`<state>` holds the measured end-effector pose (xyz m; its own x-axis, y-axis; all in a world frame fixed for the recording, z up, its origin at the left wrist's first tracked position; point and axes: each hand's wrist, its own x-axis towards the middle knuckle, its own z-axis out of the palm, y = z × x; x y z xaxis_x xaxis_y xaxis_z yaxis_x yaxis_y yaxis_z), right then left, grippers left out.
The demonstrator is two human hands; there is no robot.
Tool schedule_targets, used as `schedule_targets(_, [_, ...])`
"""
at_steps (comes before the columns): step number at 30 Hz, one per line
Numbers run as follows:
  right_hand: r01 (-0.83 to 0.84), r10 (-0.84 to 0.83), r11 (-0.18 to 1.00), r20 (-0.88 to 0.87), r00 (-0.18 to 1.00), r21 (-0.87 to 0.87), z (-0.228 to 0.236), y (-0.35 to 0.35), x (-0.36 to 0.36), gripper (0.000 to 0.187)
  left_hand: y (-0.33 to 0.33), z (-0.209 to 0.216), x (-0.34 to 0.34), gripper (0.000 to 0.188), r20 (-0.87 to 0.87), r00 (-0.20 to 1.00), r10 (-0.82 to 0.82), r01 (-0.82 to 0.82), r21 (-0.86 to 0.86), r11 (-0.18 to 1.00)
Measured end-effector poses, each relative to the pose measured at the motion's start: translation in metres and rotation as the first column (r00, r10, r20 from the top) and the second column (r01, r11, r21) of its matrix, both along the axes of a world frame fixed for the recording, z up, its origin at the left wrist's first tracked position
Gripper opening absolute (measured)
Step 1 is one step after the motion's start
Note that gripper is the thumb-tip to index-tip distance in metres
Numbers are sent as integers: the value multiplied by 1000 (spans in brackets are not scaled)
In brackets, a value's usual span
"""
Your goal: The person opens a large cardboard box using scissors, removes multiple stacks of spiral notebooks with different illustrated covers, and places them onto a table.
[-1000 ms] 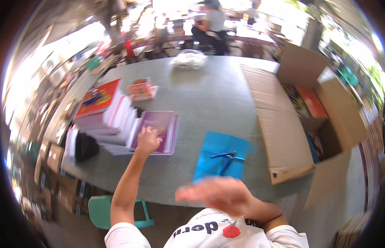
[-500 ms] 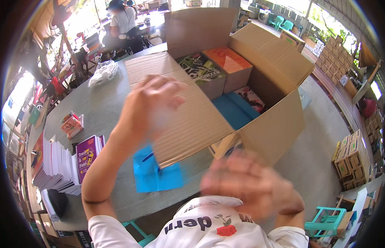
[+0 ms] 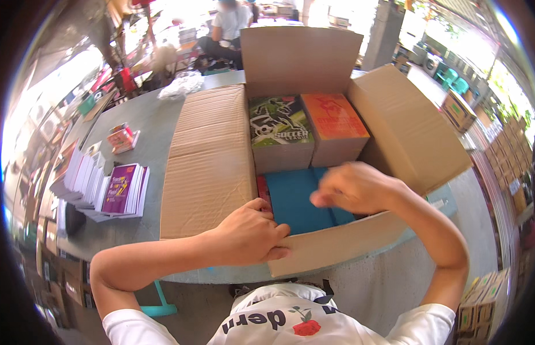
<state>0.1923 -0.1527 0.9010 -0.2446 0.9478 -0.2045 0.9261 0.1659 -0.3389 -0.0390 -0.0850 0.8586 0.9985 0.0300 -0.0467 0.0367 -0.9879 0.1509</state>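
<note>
An open cardboard box (image 3: 207, 167) stands on the table with its flaps spread. Inside, at the back, sit a stack of green-and-black soccer-cover notebooks (image 3: 280, 129) and a stack of orange-cover notebooks (image 3: 335, 121). A blue sheet (image 3: 293, 201) covers the front part of the contents, and a red edge shows at its left. My left hand (image 3: 253, 233) has its fingers curled over the box's front left corner. Above the blue sheet, inside the front wall, hovers my right hand (image 3: 356, 187); its fingers look bent but are smeared by motion.
On the left of the grey table (image 3: 147, 167) are a row of purple-cover notebooks (image 3: 119, 190) and a small red pack (image 3: 122, 138). Crumpled clear plastic (image 3: 181, 86) lies behind. A person (image 3: 226, 29) sits farther back. Stacked cartons (image 3: 483, 305) stand at the right.
My left hand has come down from above the left flap to the front left corner. My right hand has moved from before the box to over its inside. The view has turned.
</note>
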Motion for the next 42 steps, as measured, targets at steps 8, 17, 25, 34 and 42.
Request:
schedule_targets(8, [-532,435,572,318,842,624,-93,171,-3,29,-8,-1,4,34,211,975,66,-58,-46,997])
schedule_targets(17, [-627,523,484,372,767,610,-111,175,9,37,-7,1,4,32,182,980,79,-53,-140,989])
schedule_targets(25, [-662,482,573,455,749,483,-108,168,-8,28,-5,1,1,31,160,981,112,-86,-163,983])
schedule_targets(34, [-766,227,411,758,611,495,-150,169,-15,16,-9,-3,0,30,220,962,160,-122,-177,977])
schedule_targets(42, [-750,437,469,615,656,466,-124,162,-2,17,-13,-11,-1,29,224,958,176,-134,-192,972])
